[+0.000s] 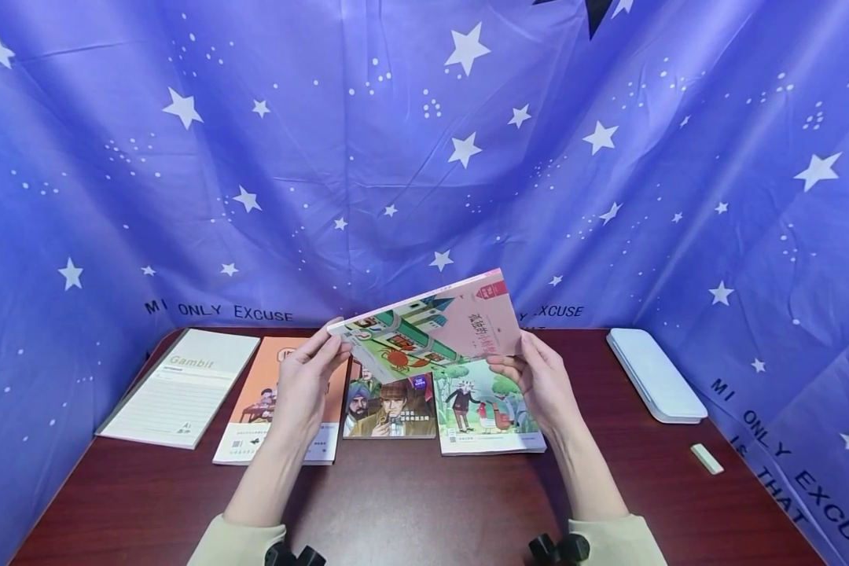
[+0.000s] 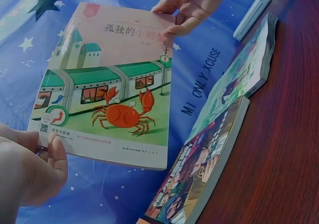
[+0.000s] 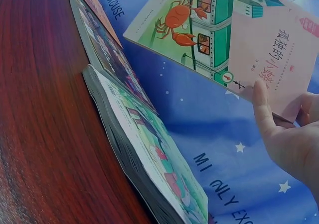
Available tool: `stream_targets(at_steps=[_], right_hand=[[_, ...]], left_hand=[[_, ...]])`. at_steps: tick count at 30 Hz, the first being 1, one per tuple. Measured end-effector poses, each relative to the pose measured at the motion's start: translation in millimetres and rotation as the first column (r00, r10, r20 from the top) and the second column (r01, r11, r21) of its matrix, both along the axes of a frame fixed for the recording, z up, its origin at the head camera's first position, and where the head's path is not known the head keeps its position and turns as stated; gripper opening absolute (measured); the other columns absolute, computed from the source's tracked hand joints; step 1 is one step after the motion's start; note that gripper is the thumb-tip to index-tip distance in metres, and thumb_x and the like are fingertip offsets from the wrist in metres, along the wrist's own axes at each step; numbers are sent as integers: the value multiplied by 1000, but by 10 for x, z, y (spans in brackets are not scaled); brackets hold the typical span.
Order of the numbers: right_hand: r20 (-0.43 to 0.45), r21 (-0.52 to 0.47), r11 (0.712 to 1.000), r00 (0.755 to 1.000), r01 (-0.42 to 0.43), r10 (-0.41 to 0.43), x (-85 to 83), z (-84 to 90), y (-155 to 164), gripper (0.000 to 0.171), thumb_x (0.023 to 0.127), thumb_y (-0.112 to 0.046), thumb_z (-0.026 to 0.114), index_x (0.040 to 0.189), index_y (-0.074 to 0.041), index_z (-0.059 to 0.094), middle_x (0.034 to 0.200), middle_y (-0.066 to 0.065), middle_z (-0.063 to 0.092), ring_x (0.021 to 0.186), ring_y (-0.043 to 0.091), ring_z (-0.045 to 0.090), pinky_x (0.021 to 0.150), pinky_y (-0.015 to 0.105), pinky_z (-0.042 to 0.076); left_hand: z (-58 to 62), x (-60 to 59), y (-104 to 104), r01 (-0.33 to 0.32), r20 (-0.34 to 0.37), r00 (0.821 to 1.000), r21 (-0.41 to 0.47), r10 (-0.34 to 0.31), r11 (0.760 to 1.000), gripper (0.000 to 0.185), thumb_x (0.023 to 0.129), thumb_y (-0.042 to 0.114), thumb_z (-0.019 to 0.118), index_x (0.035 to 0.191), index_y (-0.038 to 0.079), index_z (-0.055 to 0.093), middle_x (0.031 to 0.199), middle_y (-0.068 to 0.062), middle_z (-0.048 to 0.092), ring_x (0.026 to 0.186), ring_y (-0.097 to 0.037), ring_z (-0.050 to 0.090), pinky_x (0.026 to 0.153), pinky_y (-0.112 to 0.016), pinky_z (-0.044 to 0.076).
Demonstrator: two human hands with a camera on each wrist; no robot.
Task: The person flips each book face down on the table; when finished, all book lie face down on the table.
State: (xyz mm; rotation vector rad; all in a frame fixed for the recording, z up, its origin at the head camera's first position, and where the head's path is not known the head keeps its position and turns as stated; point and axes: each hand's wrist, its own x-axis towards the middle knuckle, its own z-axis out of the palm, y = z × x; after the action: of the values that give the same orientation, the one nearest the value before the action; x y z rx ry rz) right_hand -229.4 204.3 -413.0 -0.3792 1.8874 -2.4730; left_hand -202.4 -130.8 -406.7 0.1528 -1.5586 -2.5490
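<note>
Overhead, both hands hold the crab book (image 1: 431, 330) tilted above the middle of the tabletop (image 1: 424, 503). Left hand (image 1: 304, 389) pinches its lower corner, thumb on the cover; right hand (image 1: 538, 381) pinches the title edge the same way. Below it, toward the far edge, lie the detective book (image 1: 389, 409) and wolf book (image 1: 488, 413), touching; orange book (image 1: 265, 393) and notebook (image 1: 180, 385) further left. Step, by my reading: book lifted, in transit. Next move probably needs level lowering and a flat release.
</note>
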Motion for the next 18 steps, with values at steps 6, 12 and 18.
stream_targets(at_steps=[6, 12, 18], right_hand=[[-10, -43, 999, 1000, -16, 16, 0, -5, -1, 32, 112, -30, 41, 126, -13, 64, 113, 4, 76, 98, 16, 77, 91, 31, 63], [-36, -127, 991, 998, -53, 48, -18, -4, -8, 30, 111, -27, 42, 121, -12, 67, 113, 7, 75, 103, 18, 76, 96, 31, 61], [-43, -184, 980, 997, -77, 71, -14, 3, -13, 28, 111, -24, 44, 120, -12, 67, 114, 8, 73, 106, 19, 75, 99, 32, 60]], left_hand=[[2, -10, 7, 9, -24, 1000, 18, -8, 1000, 43, 105, 4, 54, 147, -4, 50, 110, 10, 75, 91, -1, 72, 100, -20, 57], [17, -7, 17, 18, -34, 999, 33, -17, 999, 42, 105, 4, 54, 146, -6, 51, 127, 8, 69, 92, -1, 72, 103, -22, 56], [24, 4, 25, 32, -53, 998, 46, -30, 998, 42, 105, 4, 54, 145, -8, 51, 124, 8, 70, 93, -4, 71, 102, -23, 56]])
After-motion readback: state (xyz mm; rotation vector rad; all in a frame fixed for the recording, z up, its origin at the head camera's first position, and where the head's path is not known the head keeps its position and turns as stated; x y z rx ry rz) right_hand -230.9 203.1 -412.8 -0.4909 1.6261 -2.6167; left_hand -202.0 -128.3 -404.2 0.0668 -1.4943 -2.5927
